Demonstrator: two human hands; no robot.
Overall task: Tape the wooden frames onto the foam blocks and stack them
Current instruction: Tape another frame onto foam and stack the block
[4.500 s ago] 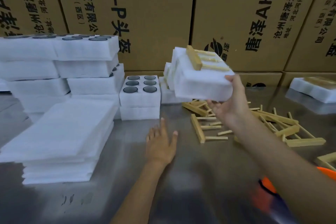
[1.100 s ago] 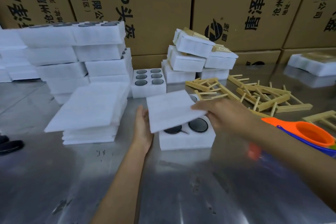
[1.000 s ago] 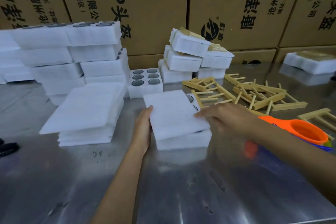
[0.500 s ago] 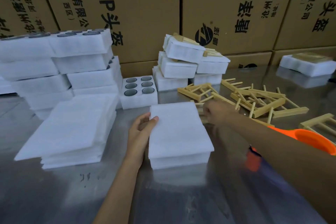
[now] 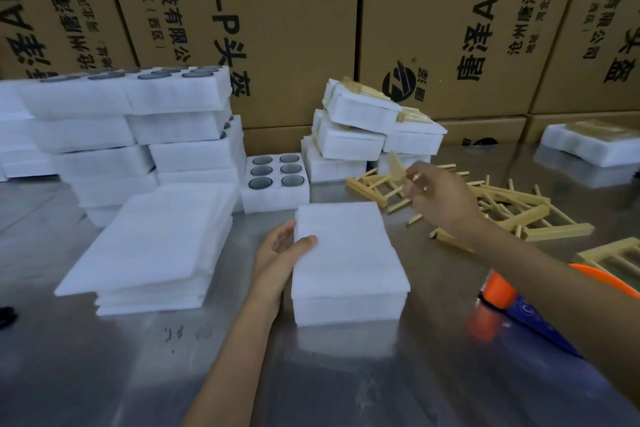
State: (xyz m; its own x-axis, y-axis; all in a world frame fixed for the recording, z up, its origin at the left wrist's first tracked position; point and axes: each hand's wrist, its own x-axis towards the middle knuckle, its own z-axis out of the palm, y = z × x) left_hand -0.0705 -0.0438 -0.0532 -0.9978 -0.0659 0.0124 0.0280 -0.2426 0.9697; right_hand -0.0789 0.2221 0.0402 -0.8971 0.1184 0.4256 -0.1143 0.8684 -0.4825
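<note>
Left hand is laid against the left side of the covered foam block, thumb resting on the top sheet and fingers loosely extended, as it was half a second ago. Right hand has been raised from the counter since that earlier frame and is now held above and to the right of the foam block, its fingers curled around what appears to be a wooden frame, though blur leaves the grip uncertain. More wooden frames are scattered on the counter to the right of the foam block. An open foam block with six round cups stands just behind the covered one. Finished blocks with frames taped on are piled further back and to the right. A stack of flat foam sheets lies to the left of the foam block, and taller piles of foam blocks are stacked behind that. An orange tape dispenser is partly hidden beneath the right forearm. Printed cardboard boxes are lined up behind everything.
</note>
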